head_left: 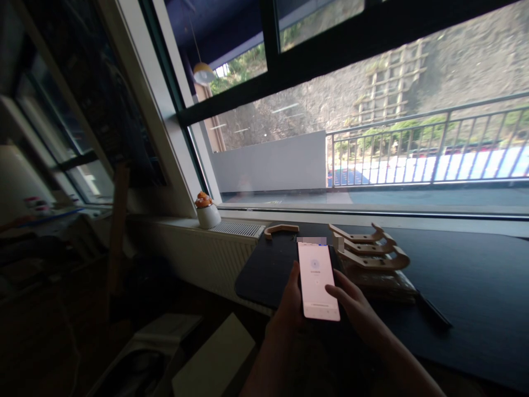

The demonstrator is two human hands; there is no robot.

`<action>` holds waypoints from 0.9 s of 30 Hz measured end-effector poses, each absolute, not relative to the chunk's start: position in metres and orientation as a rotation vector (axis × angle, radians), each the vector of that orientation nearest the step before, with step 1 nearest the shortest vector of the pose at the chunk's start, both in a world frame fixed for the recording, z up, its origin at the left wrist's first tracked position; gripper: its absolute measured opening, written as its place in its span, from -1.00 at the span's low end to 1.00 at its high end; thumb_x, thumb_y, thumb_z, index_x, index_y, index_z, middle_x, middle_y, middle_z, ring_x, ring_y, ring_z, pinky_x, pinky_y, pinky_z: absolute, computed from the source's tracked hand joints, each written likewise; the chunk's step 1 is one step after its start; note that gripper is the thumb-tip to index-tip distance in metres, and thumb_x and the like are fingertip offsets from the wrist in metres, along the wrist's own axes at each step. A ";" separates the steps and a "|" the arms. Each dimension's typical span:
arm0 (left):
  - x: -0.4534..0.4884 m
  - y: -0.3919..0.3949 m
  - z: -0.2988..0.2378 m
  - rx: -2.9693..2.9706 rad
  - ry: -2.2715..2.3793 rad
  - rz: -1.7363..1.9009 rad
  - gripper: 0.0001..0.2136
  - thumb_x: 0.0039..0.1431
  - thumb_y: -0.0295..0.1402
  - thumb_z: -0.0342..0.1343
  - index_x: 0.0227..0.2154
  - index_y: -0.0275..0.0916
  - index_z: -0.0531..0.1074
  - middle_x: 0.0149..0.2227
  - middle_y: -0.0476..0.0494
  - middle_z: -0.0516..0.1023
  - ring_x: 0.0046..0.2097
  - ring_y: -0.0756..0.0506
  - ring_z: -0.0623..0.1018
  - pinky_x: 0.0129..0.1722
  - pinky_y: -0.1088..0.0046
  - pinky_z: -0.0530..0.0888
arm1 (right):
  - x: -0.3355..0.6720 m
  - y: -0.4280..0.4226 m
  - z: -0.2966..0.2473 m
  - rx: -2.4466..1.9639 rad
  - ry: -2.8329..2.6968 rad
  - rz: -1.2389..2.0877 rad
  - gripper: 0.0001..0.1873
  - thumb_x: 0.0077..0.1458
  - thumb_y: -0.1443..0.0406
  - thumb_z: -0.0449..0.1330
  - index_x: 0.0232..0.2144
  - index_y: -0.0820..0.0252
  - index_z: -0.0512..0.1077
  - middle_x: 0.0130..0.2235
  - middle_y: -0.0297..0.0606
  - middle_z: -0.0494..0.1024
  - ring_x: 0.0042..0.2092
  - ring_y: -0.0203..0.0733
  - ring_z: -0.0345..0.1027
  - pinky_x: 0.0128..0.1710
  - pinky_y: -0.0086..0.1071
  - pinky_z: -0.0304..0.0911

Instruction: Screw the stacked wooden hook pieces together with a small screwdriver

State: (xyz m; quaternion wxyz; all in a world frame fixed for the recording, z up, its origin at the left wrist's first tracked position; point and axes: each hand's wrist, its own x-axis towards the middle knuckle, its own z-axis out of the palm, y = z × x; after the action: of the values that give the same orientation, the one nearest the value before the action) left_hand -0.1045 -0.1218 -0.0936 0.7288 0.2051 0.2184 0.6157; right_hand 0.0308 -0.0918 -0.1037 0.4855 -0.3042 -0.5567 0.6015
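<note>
My left hand (289, 300) grips a smartphone (317, 280) by its left edge, the bright pink-white screen facing me. My right hand (351, 306) rests against the phone's right side, with a fingertip on the lower part of the screen. Both hands hover above the near left corner of a dark table (475, 298). Just beyond the phone lie several curved wooden pieces (367, 248) stacked together, and a single curved wooden piece (281, 229) lies further left near the table's back edge.
A white pot with an orange figure on top (206, 210) stands on the windowsill above a radiator (215, 253). A dark flat tool (432, 311) lies right of the wooden stack. Big windows show a railing outside. Pale boxes (215, 358) sit on the floor at lower left.
</note>
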 end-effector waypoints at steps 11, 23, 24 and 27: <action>-0.105 -0.122 -0.094 0.454 0.483 1.348 -0.37 0.27 0.05 -0.15 0.04 -0.47 0.43 -0.09 -0.41 0.60 0.04 -0.33 0.53 0.11 0.09 0.35 | 0.032 -0.094 -0.101 -0.761 -1.338 1.483 -0.41 -0.12 0.04 0.38 -0.02 0.09 0.49 0.00 -0.15 0.58 0.06 0.20 0.40 0.04 -0.02 0.32; -0.106 -0.121 -0.097 0.457 0.457 1.356 -0.38 0.23 0.05 -0.07 0.02 -0.46 0.44 -0.07 -0.42 0.58 0.04 -0.35 0.52 0.11 0.10 0.34 | 0.031 -0.093 -0.103 -0.760 -1.349 1.477 -0.42 -0.12 0.05 0.38 -0.03 0.09 0.49 0.01 -0.16 0.58 0.06 0.18 0.40 0.05 -0.05 0.31; -0.106 -0.121 -0.096 0.455 0.458 1.358 -0.38 0.22 0.05 -0.07 0.02 -0.46 0.44 -0.06 -0.43 0.58 0.04 -0.35 0.52 0.11 0.10 0.34 | 0.031 -0.093 -0.103 -0.760 -1.350 1.477 -0.42 -0.12 0.05 0.38 -0.03 0.09 0.49 0.01 -0.16 0.57 0.06 0.18 0.40 0.05 -0.05 0.31; -0.106 -0.121 -0.095 0.452 0.462 1.355 -0.38 0.23 0.04 -0.08 0.03 -0.47 0.43 -0.06 -0.43 0.58 0.04 -0.35 0.52 0.11 0.09 0.34 | 0.031 -0.093 -0.101 -0.761 -1.352 1.476 -0.41 -0.12 0.05 0.37 -0.02 0.09 0.49 0.01 -0.16 0.57 0.07 0.18 0.40 0.06 -0.04 0.31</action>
State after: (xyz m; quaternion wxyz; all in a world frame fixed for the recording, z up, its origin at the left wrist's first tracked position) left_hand -0.1056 -0.1214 -0.0951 0.7314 0.2053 0.2100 0.6155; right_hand 0.0311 -0.0934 -0.1014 0.4794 -0.3120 -0.5542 0.6048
